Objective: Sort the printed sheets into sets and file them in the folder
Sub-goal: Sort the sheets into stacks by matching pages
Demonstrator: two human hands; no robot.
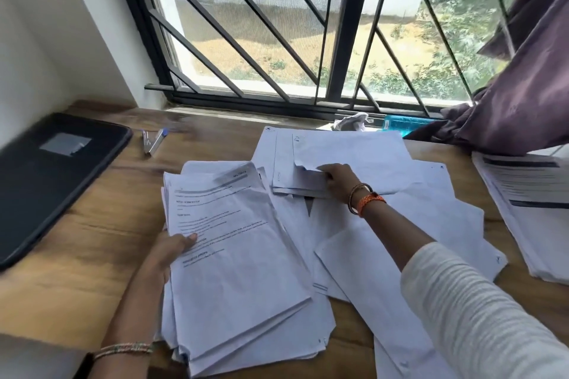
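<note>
I see left hand (172,251) gripping left edge of printed stack (234,255), thumb on top sheet, other fingers underneath. Right hand (337,181) reaches over loose face-down sheets (400,224), fingers curled, pinching edge of small sheet bundle (300,183). Black folder (46,181) lies closed at far left of wooden desk (101,240), apart from papers. Stapler (152,140) just beside folder. Another printed pile (529,203) at right edge.
</note>
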